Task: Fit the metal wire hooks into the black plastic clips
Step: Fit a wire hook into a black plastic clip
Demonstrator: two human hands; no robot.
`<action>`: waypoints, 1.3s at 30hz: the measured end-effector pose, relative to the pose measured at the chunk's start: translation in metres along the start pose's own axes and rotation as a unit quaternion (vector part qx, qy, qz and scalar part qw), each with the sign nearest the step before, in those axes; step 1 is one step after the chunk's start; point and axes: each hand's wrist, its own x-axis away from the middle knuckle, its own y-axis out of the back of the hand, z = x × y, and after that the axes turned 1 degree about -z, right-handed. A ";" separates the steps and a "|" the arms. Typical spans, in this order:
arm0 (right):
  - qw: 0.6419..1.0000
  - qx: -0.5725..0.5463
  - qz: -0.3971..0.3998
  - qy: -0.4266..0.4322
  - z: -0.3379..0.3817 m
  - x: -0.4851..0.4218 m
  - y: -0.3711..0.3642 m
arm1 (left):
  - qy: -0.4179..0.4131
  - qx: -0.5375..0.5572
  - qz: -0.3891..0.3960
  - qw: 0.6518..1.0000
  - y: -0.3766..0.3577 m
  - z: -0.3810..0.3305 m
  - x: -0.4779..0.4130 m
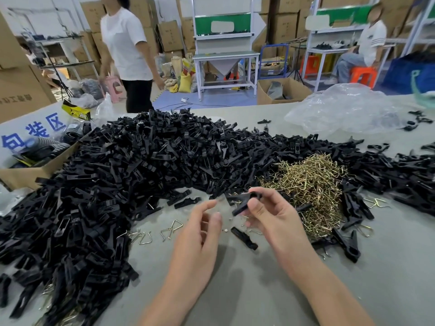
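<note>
Black plastic clip (244, 203) is pinched in the right hand (270, 220), thumb on the lower end and index curled over the top. It's lifted off the table, just above frame centre. A bit of wire shows at the clip's left end; cannot tell if it's seated. Left hand (202, 229) sits at 9 o'clock of the clip, close but apart. Its fingers are loosely curled, thumb and index near each other, holding nothing visible.

Step, as I read it: clip in hand, hook being fitted or about to be. The next move probably needs the left hand to take a hook. Loose hooks (174, 228) lie just beside it at 9 o'clock, and the hook pile (310, 191) is at 2 o'clock of the right hand. Then line the wire up with the clip and press it in.

Room: bare grey table (247, 290) opens at 6 o'clock, between the forearms. Clip heap (141, 172) walls off 9 to 12 o'clock, and the hook pile closes 2 to 3. A stray clip (243, 237) lies on the table below the hands. Box (35, 170) at far 9 and bag (341, 109) at 1 are both well apart. The near table edge is not in view.
</note>
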 end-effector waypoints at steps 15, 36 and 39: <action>0.988 -0.121 -0.093 0.014 0.005 -0.007 0.007 | -0.080 -0.293 0.123 0.945 -0.027 -0.014 -0.033; 0.991 -0.117 -0.068 0.000 0.002 -0.007 0.008 | -0.004 -0.032 0.005 0.999 -0.010 -0.003 -0.024; 0.994 -0.100 -0.053 -0.011 0.001 -0.008 0.008 | 0.001 0.011 0.014 1.000 -0.008 -0.001 -0.023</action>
